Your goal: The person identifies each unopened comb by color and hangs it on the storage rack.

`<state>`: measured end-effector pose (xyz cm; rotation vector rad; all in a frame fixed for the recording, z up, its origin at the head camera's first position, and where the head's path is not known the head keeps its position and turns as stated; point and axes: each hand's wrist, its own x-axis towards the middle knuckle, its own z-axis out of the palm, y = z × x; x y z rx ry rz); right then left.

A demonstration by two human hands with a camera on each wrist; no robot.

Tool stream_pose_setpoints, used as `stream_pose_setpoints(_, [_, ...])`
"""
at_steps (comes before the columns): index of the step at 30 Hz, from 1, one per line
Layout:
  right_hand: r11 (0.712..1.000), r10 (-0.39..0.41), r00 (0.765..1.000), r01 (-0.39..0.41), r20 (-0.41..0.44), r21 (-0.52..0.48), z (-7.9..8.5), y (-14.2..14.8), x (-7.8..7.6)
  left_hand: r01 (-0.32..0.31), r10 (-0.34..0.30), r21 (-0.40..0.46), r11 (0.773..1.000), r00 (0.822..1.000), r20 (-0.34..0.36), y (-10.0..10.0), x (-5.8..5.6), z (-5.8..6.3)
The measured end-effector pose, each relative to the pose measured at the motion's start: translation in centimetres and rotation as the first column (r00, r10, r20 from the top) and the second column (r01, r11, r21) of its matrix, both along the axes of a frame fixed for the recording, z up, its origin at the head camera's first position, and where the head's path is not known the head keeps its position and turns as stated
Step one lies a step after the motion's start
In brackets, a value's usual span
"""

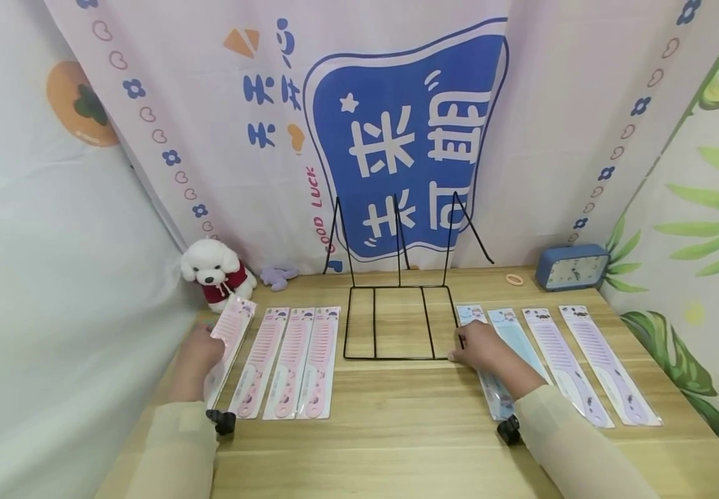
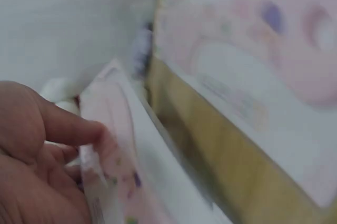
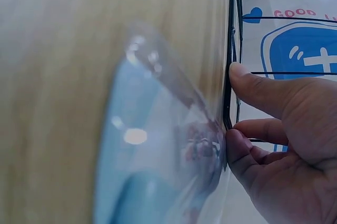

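My left hand (image 1: 202,346) pinches the edge of a pink packaged comb (image 1: 232,326), thumb on its front face. That comb is tilted up off the table at the far left; in the left wrist view the package (image 2: 113,124) is blurred. My right hand (image 1: 483,346) holds the front right corner of a black wire rack (image 1: 391,357), with thumb and fingers at the wire (image 3: 230,98). Beneath this hand lies a blue packaged comb (image 1: 495,395), partly hidden by it. Three more pink packaged combs (image 1: 285,367) lie beside the left hand.
Another blue packaged comb (image 1: 512,333) and two purple ones (image 1: 609,367) lie to the right. At the back stand a white plush dog (image 1: 210,260) and a blue clock (image 1: 573,267). A small purple toy (image 1: 278,277) and a beige ring (image 1: 514,279) lie near the curtain (image 1: 553,138).
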<state>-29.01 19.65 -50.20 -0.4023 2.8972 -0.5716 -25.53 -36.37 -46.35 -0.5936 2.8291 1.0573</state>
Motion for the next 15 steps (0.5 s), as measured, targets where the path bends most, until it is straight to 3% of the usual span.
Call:
stream_pose_setpoints(4, [1.0,-0.011,1.0,0.011,0.004,-0.002,-0.1,0.1,0.0,0.078,-0.063,0.146,0.986,0.992,-0.105,0.8,-0.2,1.3])
stream_pose_setpoints(8, [1.0,-0.006,1.0,0.006,0.0,-0.011,-0.2,0.2,-0.1,0.178,-0.123,0.285,0.942,0.972,-0.201,2.3,-0.3,2.4])
stream_pose_setpoints(11, [1.0,0.01,1.0,-0.01,-0.004,-0.017,-0.1,0.1,-0.1,0.234,-0.153,0.322,0.917,0.954,-0.258,3.1,-0.1,3.2])
stream_pose_setpoints(15, [1.0,0.014,1.0,-0.014,0.001,-0.025,0.0,0.1,0.0,0.272,-0.183,0.305,0.913,0.939,-0.292,4.0,0.3,4.4])
